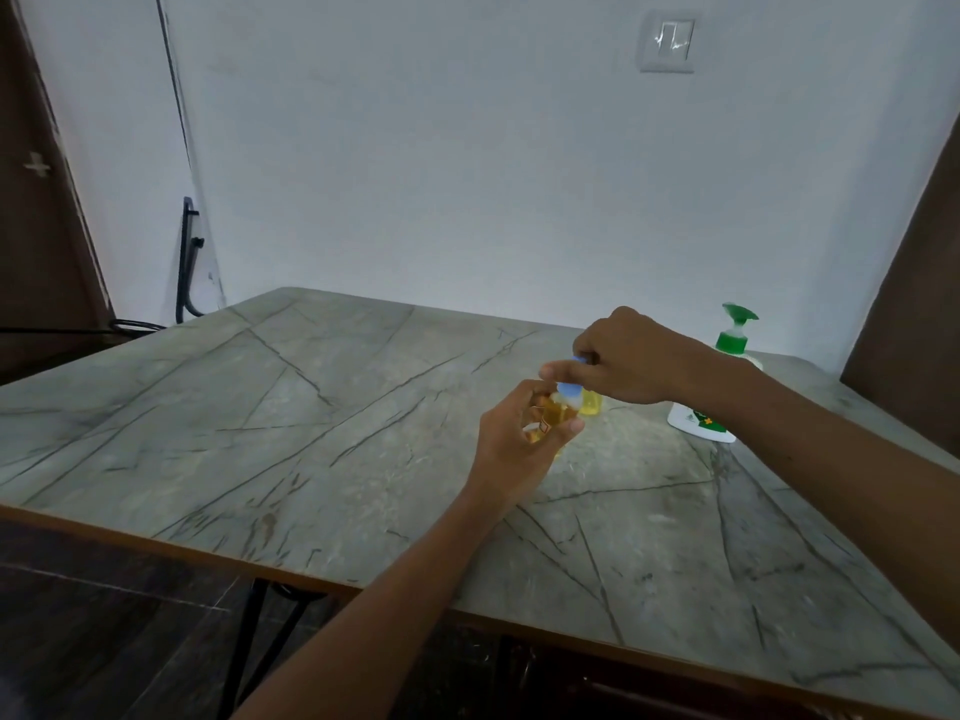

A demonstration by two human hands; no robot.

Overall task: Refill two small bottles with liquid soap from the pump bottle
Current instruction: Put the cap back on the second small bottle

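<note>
My left hand (519,449) is wrapped around a small clear bottle (548,420) holding amber liquid, lifted a little above the table. My right hand (621,358) pinches the bottle's light blue cap (569,389) from above. Just behind them stands a second small bottle (591,402) with yellow liquid, mostly hidden by my right hand. The white pump bottle (698,420) with a green pump head (735,332) stands at the right, partly covered by my right forearm.
The grey marble-patterned table (311,433) has a brown front edge running from lower left to lower right. A white wall rises behind it, a brown panel (914,330) stands at the far right, and a black metal frame (187,262) leans at the back left.
</note>
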